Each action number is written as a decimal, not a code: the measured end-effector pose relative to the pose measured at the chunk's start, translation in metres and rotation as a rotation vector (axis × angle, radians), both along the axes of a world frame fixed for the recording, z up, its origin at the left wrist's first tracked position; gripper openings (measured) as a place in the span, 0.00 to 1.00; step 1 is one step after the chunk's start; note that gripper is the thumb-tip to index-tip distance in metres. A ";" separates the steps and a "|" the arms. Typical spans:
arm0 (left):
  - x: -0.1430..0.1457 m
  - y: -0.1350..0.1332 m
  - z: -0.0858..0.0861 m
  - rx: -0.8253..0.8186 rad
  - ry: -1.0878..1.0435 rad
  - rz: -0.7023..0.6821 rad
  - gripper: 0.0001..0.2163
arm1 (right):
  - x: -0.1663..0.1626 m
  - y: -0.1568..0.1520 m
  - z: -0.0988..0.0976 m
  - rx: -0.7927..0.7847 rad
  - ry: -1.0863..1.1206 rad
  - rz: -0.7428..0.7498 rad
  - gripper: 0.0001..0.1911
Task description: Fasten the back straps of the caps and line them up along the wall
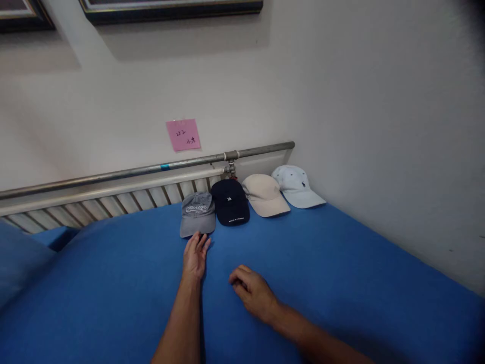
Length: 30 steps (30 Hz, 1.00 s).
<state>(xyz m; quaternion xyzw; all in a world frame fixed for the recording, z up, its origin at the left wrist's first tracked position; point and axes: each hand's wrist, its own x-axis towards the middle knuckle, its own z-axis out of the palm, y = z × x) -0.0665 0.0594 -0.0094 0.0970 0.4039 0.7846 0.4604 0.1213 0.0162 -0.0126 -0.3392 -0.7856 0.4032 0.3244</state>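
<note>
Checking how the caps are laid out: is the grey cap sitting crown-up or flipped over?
Crown-up. The grey cap shows its embroidered front and brim top, resting on the blue sheet.

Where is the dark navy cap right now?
In the head view, the navy cap sits second from the left in the row along the wall, between the grey cap and the beige cap.

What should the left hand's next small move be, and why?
Probably a short reach forward to take the grey cap by its brim: the left hand lies open on the blue sheet, fingertips just short of that brim, while the right hand rests curled.
</note>
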 end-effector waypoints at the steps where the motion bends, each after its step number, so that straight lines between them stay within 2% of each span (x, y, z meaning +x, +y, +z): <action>1: 0.000 0.005 0.000 -0.001 -0.005 0.005 0.05 | 0.000 0.000 -0.001 0.010 -0.004 0.003 0.12; 7: 0.000 0.017 -0.003 0.019 -0.022 -0.023 0.06 | -0.001 0.002 -0.003 0.029 -0.029 0.000 0.12; 16: 0.003 0.004 -0.005 0.034 -0.013 -0.109 0.05 | -0.005 0.007 -0.009 0.041 0.000 -0.011 0.12; 23: 0.008 0.003 0.001 0.021 0.024 -0.180 0.06 | -0.005 0.007 -0.010 0.136 0.036 -0.038 0.13; 26: 0.021 -0.013 0.004 0.003 0.033 -0.195 0.05 | -0.004 0.007 -0.008 0.147 0.035 -0.031 0.11; 30: 0.038 -0.057 0.008 -0.045 0.016 -0.170 0.06 | 0.000 0.006 -0.006 0.104 0.053 0.044 0.09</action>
